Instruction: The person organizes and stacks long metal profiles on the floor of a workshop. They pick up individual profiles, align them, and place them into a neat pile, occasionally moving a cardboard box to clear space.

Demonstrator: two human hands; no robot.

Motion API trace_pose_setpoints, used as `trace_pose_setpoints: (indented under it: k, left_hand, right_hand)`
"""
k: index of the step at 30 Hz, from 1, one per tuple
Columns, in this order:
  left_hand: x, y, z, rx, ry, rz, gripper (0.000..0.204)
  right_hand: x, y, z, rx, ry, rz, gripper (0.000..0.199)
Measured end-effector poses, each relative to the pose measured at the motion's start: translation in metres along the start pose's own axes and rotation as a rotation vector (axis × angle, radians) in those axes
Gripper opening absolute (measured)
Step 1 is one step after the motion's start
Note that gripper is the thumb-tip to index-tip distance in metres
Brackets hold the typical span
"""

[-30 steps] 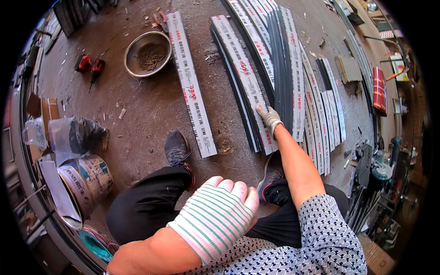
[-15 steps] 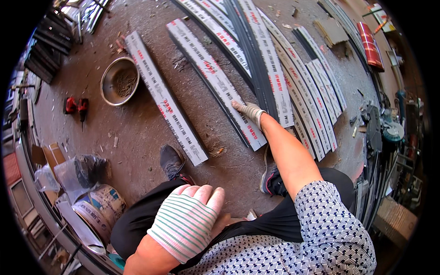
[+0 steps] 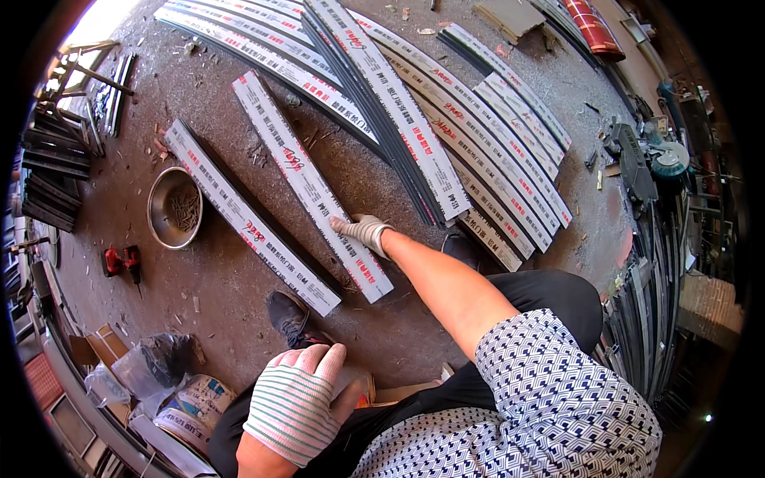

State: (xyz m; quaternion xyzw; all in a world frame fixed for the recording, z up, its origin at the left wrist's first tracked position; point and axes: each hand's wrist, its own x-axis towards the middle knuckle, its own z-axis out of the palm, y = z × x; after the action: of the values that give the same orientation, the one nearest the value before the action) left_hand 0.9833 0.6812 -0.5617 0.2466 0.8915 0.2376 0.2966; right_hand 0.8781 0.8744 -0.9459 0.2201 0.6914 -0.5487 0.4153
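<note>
My right hand (image 3: 362,233), in a pale work glove, is closed across the near part of a long straight profile (image 3: 299,171) covered in printed white film. Its fingers reach over the profile's left edge. To the left, almost parallel, lies another such profile (image 3: 247,215) with a dark side face; their near ends are a small gap apart. My left hand (image 3: 291,406), gloved in white with green stripes, is held low over my left leg with its fingers curled in. Whatever its palm may hold is hidden.
More film-covered profiles (image 3: 470,151) lie fanned out at the right. A metal bowl (image 3: 158,209) of screw-like pieces and a red-black cordless drill (image 3: 121,261) are on the left floor. A bucket (image 3: 195,406) and plastic bags stand near-left; a power saw (image 3: 668,158) is far right.
My right hand has shifted the held profile leftward, narrowing the gap to the other profile. The view has turned, so the fanned profiles appear elsewhere. My left hand stays curled.
</note>
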Motion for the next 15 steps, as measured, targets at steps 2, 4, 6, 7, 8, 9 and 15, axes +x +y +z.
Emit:
trace_pose_setpoints:
  k: [2,4,6,7,8,9,15]
  left_hand:
    - [-0.001,-0.001,0.001,0.002,-0.002,0.0,0.05]
    - [0.0,-0.003,0.002,0.016,0.004,0.005,0.049]
    - [0.002,-0.001,0.001,0.018,0.009,0.019,0.048]
    - [0.0,-0.002,0.0,0.019,0.015,0.001,0.048]
    - [-0.003,-0.003,-0.001,0.02,0.019,-0.013,0.048]
    - [0.0,-0.003,0.001,0.029,0.038,0.01,0.048]
    - [-0.006,-0.003,0.004,0.054,0.106,-0.014,0.043]
  right_hand:
    - [0.006,0.004,0.008,-0.011,0.015,-0.002,0.115]
    - [0.008,0.005,0.01,0.006,0.002,0.006,0.116]
    - [0.009,0.011,0.003,0.023,-0.021,0.003,0.121]
    - [0.004,0.002,0.007,-0.019,-0.019,-0.003,0.123]
    - [-0.001,-0.006,0.01,-0.059,-0.014,-0.008,0.125]
    - [-0.003,-0.006,0.001,-0.185,0.034,0.004,0.129]
    - [-0.055,-0.056,0.006,-0.452,0.351,-0.157,0.083]
